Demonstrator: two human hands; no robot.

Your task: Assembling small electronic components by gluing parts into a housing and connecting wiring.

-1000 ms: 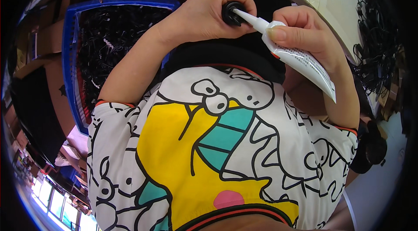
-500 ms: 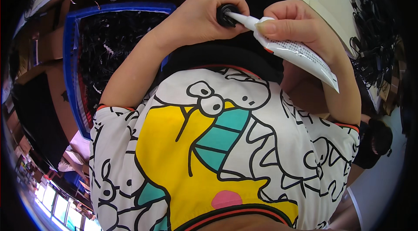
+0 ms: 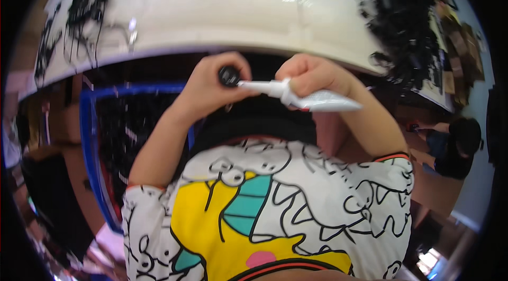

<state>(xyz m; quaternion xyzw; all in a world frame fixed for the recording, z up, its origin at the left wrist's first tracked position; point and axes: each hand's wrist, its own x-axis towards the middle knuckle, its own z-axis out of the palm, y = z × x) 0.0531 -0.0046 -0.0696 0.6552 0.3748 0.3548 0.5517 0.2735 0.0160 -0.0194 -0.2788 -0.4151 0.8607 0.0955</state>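
Note:
My left hand [image 3: 211,88] is closed round a small black cylindrical part [image 3: 229,75], whose round end faces up. Most of that part is hidden by my fingers. In my right hand [image 3: 312,74] is a white squeeze tube [image 3: 328,102] with a long thin nozzle [image 3: 256,87], gripped near its shoulder between thumb and fingers. The nozzle points left, and its tip lies at the right rim of the black part; the blur hides whether they touch. Both hands are held up in front of my chest, just short of the table's near edge.
A pale table [image 3: 201,14] stretches ahead, with a heap of black cables [image 3: 397,21] at right and more cables [image 3: 92,0] at left. By my left arm stands a blue-rimmed bin [image 3: 87,138] full of black items. Another person [image 3: 460,143] is at far right.
The view has tilted up, so more of the table shows. Both hands sit lower and further left in the picture. The nozzle tip has shifted from the black part's middle to its right rim.

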